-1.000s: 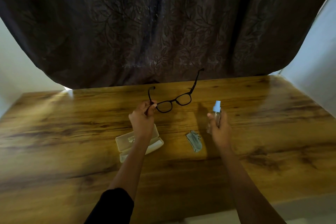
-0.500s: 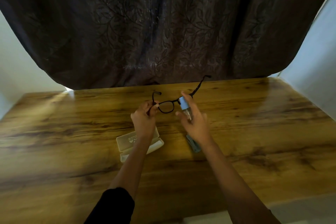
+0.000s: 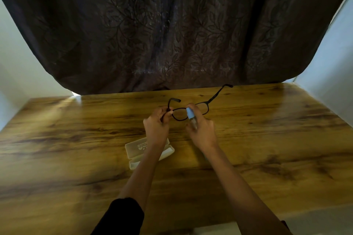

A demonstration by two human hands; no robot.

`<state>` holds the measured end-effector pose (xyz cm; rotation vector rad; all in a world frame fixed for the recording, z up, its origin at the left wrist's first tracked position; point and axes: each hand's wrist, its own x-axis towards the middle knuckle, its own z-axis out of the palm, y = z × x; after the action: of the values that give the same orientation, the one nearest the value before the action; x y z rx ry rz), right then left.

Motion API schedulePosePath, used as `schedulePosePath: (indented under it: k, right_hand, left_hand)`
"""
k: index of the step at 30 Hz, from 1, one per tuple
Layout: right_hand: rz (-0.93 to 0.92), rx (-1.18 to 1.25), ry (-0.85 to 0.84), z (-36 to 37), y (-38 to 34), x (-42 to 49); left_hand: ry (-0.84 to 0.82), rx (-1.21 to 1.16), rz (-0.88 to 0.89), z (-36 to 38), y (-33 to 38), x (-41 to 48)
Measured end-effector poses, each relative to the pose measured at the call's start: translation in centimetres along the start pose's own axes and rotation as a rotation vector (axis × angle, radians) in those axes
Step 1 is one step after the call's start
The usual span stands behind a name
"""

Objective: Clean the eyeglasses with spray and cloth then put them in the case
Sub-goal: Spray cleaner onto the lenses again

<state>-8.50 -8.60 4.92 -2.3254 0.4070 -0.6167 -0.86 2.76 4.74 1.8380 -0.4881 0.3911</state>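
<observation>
Black-framed eyeglasses [image 3: 207, 105] hang above the wooden table [image 3: 267, 139] with their arms unfolded. My left hand [image 3: 156, 128] pinches them at the left hinge. My right hand [image 3: 202, 131] grips a small clear spray bottle [image 3: 191, 115] with a light blue cap, and the cap sits right at the left lens. An open, pale translucent case [image 3: 136, 148] lies on the table under my left wrist. My right forearm hides the cleaning cloth.
A dark leaf-patterned curtain [image 3: 172, 34] hangs along the table's far edge. White walls [image 3: 334, 53] close in both sides. The table's near edge [image 3: 315, 210] runs at the lower right.
My right hand has carried the spray bottle left and up until it reaches the lenses. The cloth has become hidden behind my right arm. The glasses rose slightly.
</observation>
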Motion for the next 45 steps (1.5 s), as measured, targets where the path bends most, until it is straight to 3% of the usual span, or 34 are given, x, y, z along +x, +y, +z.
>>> schedulePosePath:
  k: [9, 15, 45]
  right_hand:
    - [-0.008, -0.008, 0.060, 0.1, 0.4, 0.3]
    - [0.102, -0.048, 0.181, -1.4, 2.3, 0.6]
    - [0.100, -0.073, 0.126, -1.9, 2.5, 1.1]
  left_hand:
    - [0.012, 0.018, -0.005, -0.4, 0.2, 0.0]
    - [0.025, -0.013, -0.011, -0.8, -0.5, 0.2]
    - [0.007, -0.024, 0.036, -0.2, -1.1, 0.2]
